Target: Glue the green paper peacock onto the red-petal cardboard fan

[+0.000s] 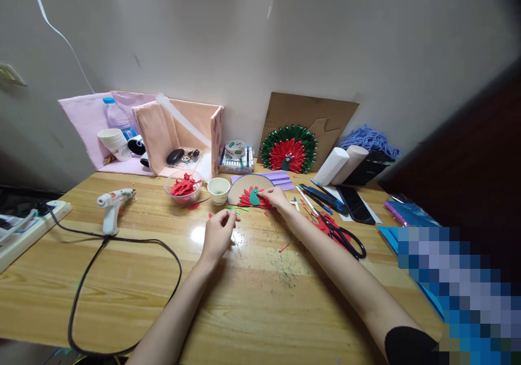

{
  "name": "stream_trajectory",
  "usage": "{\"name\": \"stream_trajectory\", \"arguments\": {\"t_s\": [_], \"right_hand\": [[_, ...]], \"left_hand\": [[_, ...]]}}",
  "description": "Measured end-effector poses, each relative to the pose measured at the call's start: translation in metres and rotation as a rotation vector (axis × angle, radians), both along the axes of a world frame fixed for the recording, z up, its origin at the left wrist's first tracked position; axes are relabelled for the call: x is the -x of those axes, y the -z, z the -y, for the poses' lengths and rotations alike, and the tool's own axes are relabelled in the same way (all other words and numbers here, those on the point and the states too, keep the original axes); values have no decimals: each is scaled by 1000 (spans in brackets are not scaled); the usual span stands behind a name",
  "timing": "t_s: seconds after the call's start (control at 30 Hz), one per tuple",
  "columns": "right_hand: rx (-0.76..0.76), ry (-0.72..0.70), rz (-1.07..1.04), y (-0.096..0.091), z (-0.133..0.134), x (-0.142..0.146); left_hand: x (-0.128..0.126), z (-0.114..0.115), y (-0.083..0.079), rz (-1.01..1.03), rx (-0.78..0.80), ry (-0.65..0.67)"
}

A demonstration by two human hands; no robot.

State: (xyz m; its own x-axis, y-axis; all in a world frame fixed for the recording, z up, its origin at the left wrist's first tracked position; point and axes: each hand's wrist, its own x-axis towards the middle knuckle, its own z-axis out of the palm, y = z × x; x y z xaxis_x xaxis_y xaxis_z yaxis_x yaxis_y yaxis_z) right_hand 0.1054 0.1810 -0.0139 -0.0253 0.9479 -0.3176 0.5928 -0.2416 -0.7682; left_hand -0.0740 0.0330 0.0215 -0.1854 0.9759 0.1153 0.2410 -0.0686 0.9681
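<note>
A half-round tan card (240,187) with a dark edge rests on the table, carrying a fan of red paper petals (244,199) and a green peacock body cut-out (254,196). My right hand (275,197) reaches in from the right, its thumb and finger pinched at the cut-out's upper edge. Left of the card, my left hand (218,233) is closed just above the table, fingertips together; whatever it holds is hidden or too small to name. A bit of red shows behind its knuckles. Close by stands a paper cup (218,190).
Left: a glue gun (112,207) with a looping black cable (179,264). A clear bowl (179,197) holds red scraps. Right: black-handled scissors (354,240), pens (321,197) and a phone (356,205). Behind, a finished peacock board (342,112) leans on the wall.
</note>
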Motion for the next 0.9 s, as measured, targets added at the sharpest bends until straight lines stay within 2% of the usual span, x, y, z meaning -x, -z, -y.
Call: {"name": "stream_trajectory", "arguments": {"t_s": [0.2,0.33,0.47,0.6,0.73,0.9], "right_hand": [[-4,18,-42,-1,1,1],[-57,36,-95,-10,7,1],[-158,-12,-234,-28,29,2],[-189,-129,-353,-42,62,11],[-230,-199,-377,-45,83,19],[-289,-237,-371,-42,88,19]], "left_hand": [[0,0,-1,1,-9,-5],[1,-1,2,-9,24,-10],[-1,-3,9,6,45,0],[-6,-3,13,136,68,93],[-9,-3,13,268,114,142],[-10,-3,13,300,122,128]]}}
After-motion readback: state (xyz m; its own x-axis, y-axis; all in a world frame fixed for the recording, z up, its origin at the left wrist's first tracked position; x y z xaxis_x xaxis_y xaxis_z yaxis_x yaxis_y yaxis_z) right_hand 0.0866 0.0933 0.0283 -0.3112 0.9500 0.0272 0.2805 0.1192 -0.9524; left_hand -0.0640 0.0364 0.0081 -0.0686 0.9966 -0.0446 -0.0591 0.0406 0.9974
